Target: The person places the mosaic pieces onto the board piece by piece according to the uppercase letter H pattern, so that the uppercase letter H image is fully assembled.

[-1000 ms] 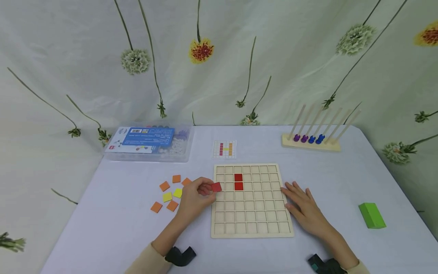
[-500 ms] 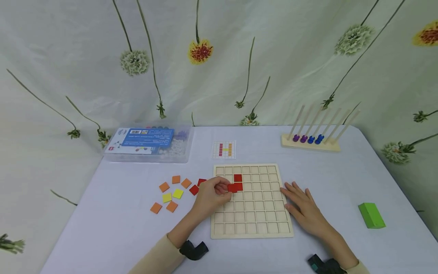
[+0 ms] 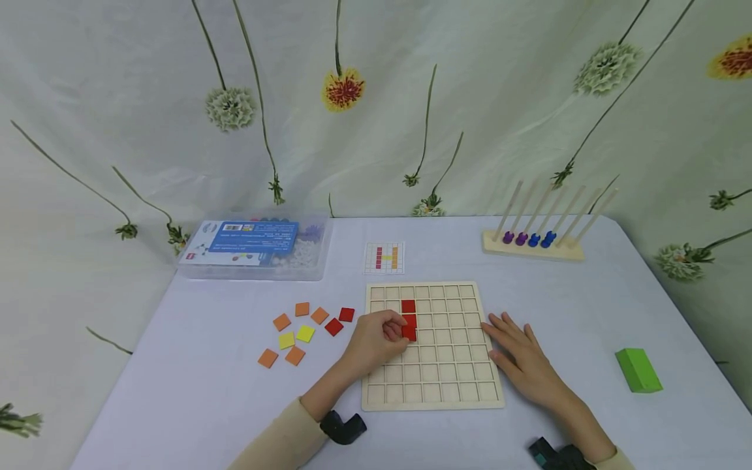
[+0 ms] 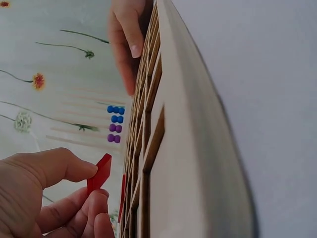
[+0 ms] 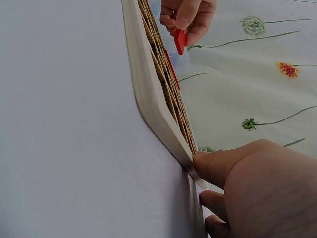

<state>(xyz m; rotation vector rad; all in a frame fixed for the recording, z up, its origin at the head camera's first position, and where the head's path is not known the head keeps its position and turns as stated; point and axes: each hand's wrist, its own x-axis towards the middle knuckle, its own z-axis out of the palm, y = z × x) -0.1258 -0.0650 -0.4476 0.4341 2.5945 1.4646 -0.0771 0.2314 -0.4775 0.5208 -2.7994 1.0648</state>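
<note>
My left hand (image 3: 376, 338) pinches a red square tile (image 4: 100, 172) between thumb and fingers, just above the wooden grid board (image 3: 431, 405). In the head view that tile appears right below two red tiles (image 3: 408, 306) lying in one column of the board; both wrist views show it tilted and apart from the surface. My right hand (image 3: 525, 358) rests at the board's right edge with fingers extended, its thumb and fingertips touching the rim in the right wrist view. Two loose red tiles (image 3: 334, 327) lie left of the board.
Several orange tiles (image 3: 282, 322) and two yellow tiles (image 3: 286, 340) lie on the table at left. Behind the board is a small pattern card (image 3: 384, 258). A clear plastic case (image 3: 252, 251), a peg stand with beads (image 3: 533, 246) and a green block (image 3: 638, 370) stand farther out.
My left hand has carried the red tile rightward from the board's left edge to beneath the two red tiles, uncovering the two loose red ones. The right hand has stayed put.
</note>
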